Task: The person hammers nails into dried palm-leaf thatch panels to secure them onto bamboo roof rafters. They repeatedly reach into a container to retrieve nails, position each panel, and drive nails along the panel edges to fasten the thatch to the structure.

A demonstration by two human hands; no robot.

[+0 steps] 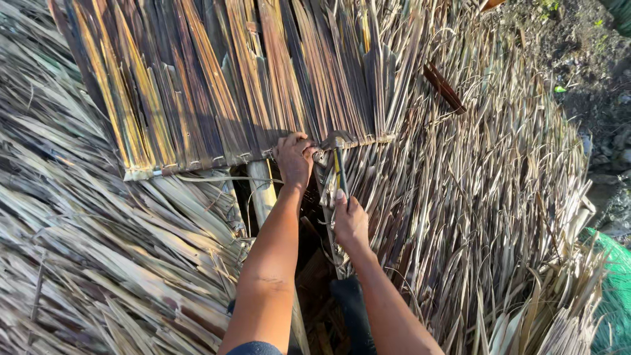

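While both forearms reach up from the bottom of the view, I see my left hand (pixel 294 160) stretched furthest, its arm nearly straight and its back turned up toward the camera. Its fingers (pixel 303 146) are curled and pressed together over the lower edge of the thatch panel (pixel 217 79), right where a thin batten (pixel 358 141) runs along that edge. My right hand (pixel 350 220) sits lower and closer to me, wrist bent slightly, thumb pointing up. Its fingers are wrapped around the handle of a hammer (pixel 340 167), so the grip is closed on the tool; the fingertips themselves are hidden beneath the palm.

That hammer stands almost upright, its dark metal head at the top, touching or just beside the batten and close to my left knuckles. Its shaft looks greenish and yellow and narrow.

Folded palm leaves laid side by side make up the thatch panel, striped brown, dark and golden yellow, with a pale stitched band along its lower edge. It lies across the upper middle of the view, over a gap in the roof where a light bamboo pole (pixel 261 190) shows just below my left hand. Dry grey-tan loose leaves (pixel 98 263) spread out on both sides, and a green net (pixel 614 296) shows at the lower right edge.
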